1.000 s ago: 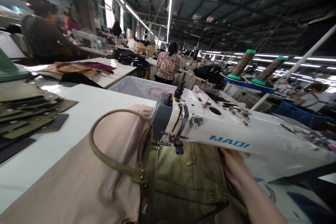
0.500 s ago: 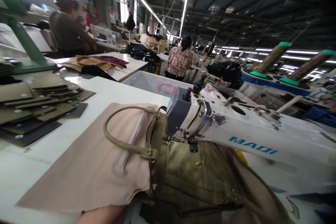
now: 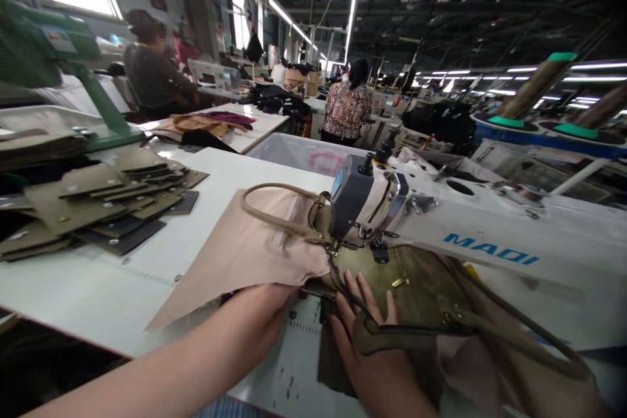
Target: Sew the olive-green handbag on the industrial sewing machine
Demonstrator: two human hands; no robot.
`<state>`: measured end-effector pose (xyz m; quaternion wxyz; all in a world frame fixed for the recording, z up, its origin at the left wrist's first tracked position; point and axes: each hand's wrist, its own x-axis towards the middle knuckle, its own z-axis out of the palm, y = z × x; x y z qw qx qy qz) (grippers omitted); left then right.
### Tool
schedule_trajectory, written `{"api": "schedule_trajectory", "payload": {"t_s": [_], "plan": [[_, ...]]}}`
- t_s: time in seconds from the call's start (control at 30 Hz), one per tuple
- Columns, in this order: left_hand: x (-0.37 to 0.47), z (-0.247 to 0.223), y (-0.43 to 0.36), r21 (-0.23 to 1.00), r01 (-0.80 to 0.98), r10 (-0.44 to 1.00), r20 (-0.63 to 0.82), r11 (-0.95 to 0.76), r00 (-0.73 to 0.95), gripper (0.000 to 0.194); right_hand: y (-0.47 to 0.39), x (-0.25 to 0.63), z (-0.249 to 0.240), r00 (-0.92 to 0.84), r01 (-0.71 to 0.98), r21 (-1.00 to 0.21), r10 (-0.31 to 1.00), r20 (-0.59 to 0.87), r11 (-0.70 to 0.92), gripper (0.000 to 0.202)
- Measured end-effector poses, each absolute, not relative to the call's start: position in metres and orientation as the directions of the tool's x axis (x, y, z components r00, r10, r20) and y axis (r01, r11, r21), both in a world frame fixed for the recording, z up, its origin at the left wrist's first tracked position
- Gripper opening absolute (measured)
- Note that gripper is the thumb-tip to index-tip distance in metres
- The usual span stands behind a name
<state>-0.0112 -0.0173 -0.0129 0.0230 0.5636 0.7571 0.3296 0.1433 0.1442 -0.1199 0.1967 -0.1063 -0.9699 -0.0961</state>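
An olive green bag [image 3: 416,287] with tan handles lies under the head of a white sewing machine [image 3: 470,235]. Its pink-beige lining [image 3: 245,255] spreads out to the left. My left hand [image 3: 267,313] reaches under the near edge of the lining, its fingers hidden by the cloth. Flat on the bag's near edge rests my right hand [image 3: 372,339], fingers spread, beside a tan handle [image 3: 441,330] that crosses it.
Stacks of olive and dark cut pieces [image 3: 98,202] lie on the white table [image 3: 88,281] at the left. A green machine [image 3: 73,65] stands behind them. Two people sit at far tables. Thread cones [image 3: 533,88] stand at the right.
The view has dropped and shifted right. Both my hands have come into view on the bag's near edge. The bag now sits further under the machine head.
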Motion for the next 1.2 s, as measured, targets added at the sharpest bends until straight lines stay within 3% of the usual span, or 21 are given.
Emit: {"api": "schedule_trajectory", "payload": {"t_s": [0.1,0.23,0.43,0.6,0.67,0.87,1.03,1.2], "plan": [[-0.014,-0.012,-0.019,0.518,0.832,0.895,0.248,0.201,-0.37,0.04,0.165,0.159,-0.116,-0.947,0.158,0.179,0.098,0.306,0.971,0.048],[-0.017,-0.022,-0.023,0.506,0.829,0.896,0.215,0.238,-0.388,0.043,0.165,0.164,-0.113,-0.951,0.188,0.159,0.139,0.276,0.969,0.05],[-0.015,-0.03,-0.031,0.42,0.878,0.889,0.277,0.23,-0.365,0.045,0.148,0.162,-0.111,-0.924,0.175,0.192,0.093,0.37,0.966,0.05],[-0.011,-0.038,-0.037,0.453,0.876,0.89,0.313,0.166,-0.331,0.038,0.152,0.167,-0.107,-0.914,0.147,0.214,0.049,0.404,0.966,0.051],[-0.009,-0.039,-0.038,0.485,0.859,0.882,0.319,0.164,-0.348,0.038,0.154,0.166,-0.106,-0.912,0.141,0.162,0.064,0.405,0.977,0.05],[-0.005,-0.036,-0.035,0.49,0.861,0.843,0.398,0.137,-0.361,0.04,0.15,0.137,-0.118,-0.762,0.185,-0.172,0.252,0.596,0.968,0.03],[-0.003,-0.04,-0.036,0.46,0.869,0.815,0.424,0.184,-0.396,0.036,0.151,0.132,-0.121,-0.773,0.075,-0.202,0.185,0.606,0.976,0.026],[-0.005,-0.041,-0.035,0.474,0.862,0.819,0.415,0.179,-0.398,0.035,0.158,0.142,-0.11,-0.849,-0.062,-0.119,0.01,0.528,0.991,0.042]]}}
